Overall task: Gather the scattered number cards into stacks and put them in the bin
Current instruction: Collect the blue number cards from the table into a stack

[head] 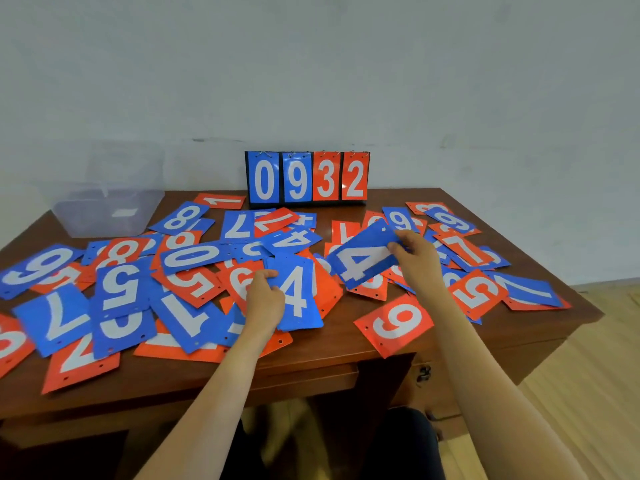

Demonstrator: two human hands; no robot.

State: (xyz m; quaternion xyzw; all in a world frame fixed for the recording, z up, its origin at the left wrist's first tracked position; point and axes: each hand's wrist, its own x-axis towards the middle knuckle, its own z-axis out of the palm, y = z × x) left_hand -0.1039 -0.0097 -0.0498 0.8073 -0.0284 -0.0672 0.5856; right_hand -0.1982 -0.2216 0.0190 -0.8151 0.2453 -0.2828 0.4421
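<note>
Red and blue number cards (pixel 194 258) lie overlapping across the brown counter (pixel 332 355). The left hand's (pixel 265 299) grip pinches an upright blue 4 card (pixel 298 292) at mid-counter. The right hand (pixel 420 258) grips a tilted blue 4 card (pixel 363 259) above the heap. A clear bin (pixel 104 209) sits at the far left, and a flip scoreboard (pixel 306 178) reading 0932 stands by the wall. Many digits are half buried.

The head camera is looking forward and down across the table (pixel 322 351) toward the wall (pixel 311 64), from above its near edge. It is sitting close, with the left hand (pixel 265 296) and right hand (pixel 419 258) reaching in from below and floor (pixel 588 393) showing at right.
</note>
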